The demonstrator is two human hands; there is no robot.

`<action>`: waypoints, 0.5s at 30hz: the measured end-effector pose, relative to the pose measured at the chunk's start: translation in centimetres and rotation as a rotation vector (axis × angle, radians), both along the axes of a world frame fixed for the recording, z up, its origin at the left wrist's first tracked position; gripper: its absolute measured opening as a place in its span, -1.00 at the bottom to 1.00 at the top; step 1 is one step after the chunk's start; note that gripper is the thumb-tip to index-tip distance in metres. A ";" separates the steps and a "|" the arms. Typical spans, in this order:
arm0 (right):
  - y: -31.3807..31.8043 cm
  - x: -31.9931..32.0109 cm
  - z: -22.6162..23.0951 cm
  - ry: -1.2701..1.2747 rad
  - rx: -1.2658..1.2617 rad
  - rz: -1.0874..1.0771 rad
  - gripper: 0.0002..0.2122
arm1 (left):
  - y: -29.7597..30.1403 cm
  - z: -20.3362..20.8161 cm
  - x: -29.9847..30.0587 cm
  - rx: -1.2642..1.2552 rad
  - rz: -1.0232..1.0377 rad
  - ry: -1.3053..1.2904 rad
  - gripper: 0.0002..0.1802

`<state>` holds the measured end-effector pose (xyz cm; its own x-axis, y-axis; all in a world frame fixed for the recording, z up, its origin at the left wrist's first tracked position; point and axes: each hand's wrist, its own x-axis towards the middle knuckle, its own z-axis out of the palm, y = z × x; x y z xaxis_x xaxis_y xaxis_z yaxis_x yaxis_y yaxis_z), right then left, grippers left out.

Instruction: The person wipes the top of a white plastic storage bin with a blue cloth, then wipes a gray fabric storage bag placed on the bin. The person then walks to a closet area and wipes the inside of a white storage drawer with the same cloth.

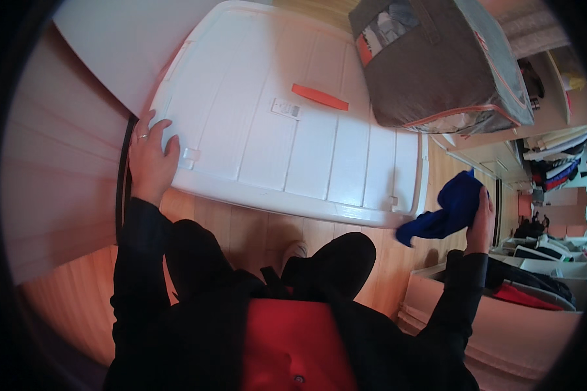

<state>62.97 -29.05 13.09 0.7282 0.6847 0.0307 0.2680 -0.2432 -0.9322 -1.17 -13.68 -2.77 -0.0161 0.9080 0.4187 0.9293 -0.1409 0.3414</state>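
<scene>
A large white storage box lid (241,130) with a small orange handle (319,97) and a white label (285,109) lies in front of my knees. At its left edge is my left hand (151,159), a ring on one finger, its fingers apart beside a corner latch and holding nothing. Off the lid's right end, my right hand (481,225) grips a crumpled dark blue cloth (455,207), which hangs down toward the left. The cloth hides part of that hand's fingers.
A grey fabric storage bag (424,78) with orange trim stands on the lid's far right. On the right, an open drawer (430,293) holds dark and red clothes, and hanging clothes (559,163) fill a wardrobe. A pale panel (65,156) borders the left. The floor (235,221) is wooden.
</scene>
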 end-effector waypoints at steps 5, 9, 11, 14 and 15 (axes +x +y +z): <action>7.9 -16.8 -2.8 0.447 0.017 0.493 -0.67 | -0.1 0.1 0.0 -0.037 0.019 -0.063 -0.70; 11.8 -31.1 -7.5 -0.031 0.014 1.123 -0.67 | -0.1 0.2 -0.1 -0.034 0.034 -0.109 -0.74; 12.6 -37.2 -9.7 -0.701 0.258 1.439 -0.68 | -0.1 0.2 -0.1 -0.035 0.052 -0.113 -0.76; 11.2 -40.2 -11.3 -0.967 0.262 1.427 -0.69 | -0.1 0.2 -0.2 -0.013 0.031 -0.155 -0.77; 10.6 -40.1 -11.6 -0.945 0.225 1.472 -0.67 | -0.2 0.2 -0.2 -0.004 0.027 -0.162 -0.78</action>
<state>22.91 -18.47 1.46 -0.7543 0.6201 0.2158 0.5448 0.7745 -0.3213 -1.37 -13.87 -2.53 -0.1073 0.9078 0.4055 0.8654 -0.1155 0.4875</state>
